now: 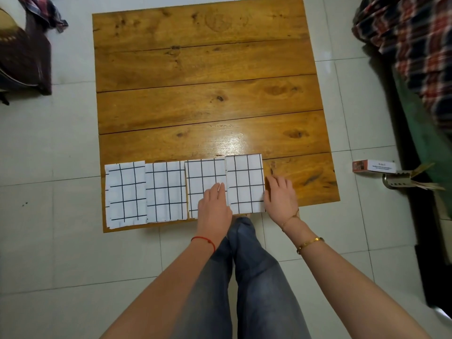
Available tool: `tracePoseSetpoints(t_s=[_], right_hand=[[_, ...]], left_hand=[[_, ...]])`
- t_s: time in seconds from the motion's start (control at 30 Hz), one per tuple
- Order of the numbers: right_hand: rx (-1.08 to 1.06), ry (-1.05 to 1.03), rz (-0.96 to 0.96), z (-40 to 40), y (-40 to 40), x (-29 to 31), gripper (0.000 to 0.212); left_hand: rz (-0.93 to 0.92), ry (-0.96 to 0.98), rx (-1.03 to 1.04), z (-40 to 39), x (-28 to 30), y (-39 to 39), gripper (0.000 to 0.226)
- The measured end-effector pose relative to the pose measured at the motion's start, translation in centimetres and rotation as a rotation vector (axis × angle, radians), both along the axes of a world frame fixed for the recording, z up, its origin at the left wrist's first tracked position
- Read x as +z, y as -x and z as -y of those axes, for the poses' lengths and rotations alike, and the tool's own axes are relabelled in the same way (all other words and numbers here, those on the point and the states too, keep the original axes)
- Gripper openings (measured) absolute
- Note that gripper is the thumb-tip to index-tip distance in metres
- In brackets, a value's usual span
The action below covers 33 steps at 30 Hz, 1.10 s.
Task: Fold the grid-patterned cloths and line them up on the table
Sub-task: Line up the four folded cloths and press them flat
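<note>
Several folded white cloths with a black grid lie side by side along the near edge of the wooden table (208, 99). The rightmost cloth (245, 182) sits between my hands. My left hand (214, 204) lies flat with straight fingers on the cloth beside it (204, 177), fingertips at the seam between the two. My right hand (280, 194) rests on the table against the rightmost cloth's right edge, fingers loosely spread. Two more folded cloths, one (166, 190) and another (126, 194), complete the row to the left.
The table stands on a pale tiled floor. A plaid blanket (415, 45) hangs at the right, a small box (374, 166) lies on the floor beside the table, and dark bags (22, 57) sit at the left. My legs are below the table's near edge.
</note>
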State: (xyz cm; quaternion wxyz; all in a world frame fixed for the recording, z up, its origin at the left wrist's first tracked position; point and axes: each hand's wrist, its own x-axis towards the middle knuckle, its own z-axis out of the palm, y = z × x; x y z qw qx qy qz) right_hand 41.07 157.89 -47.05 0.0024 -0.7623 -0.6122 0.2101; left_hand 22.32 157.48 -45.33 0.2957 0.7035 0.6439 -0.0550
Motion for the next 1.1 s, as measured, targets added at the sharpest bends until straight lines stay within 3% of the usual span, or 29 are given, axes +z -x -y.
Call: tracePoseSetpoints(t_s=[0.33, 0.7, 0.93, 1.1], right_hand=[[0.078, 0.0, 0.123, 1.2, 1.7, -0.8, 0.042], [0.076, -0.028, 0.097, 1.4, 2.4, -0.1, 0.043], [0.354, -0.036, -0.1, 0.6, 7.1, 0.2, 0.05], [0.446, 0.015, -0.017, 0.9, 8.8, -0.7, 0.046]], left_hand=[[-0.115, -0.003, -0.113, 0.7, -0.7, -0.2, 0.061], [-0.123, 0.001, -0.118, 0.6, -0.3, 0.7, 0.062], [-0.2, -0.015, 0.008, 1.6, 0.0, 5.0, 0.063], [-0.209, 0.017, 0.069, 2.3, -0.2, 7.0, 0.065]])
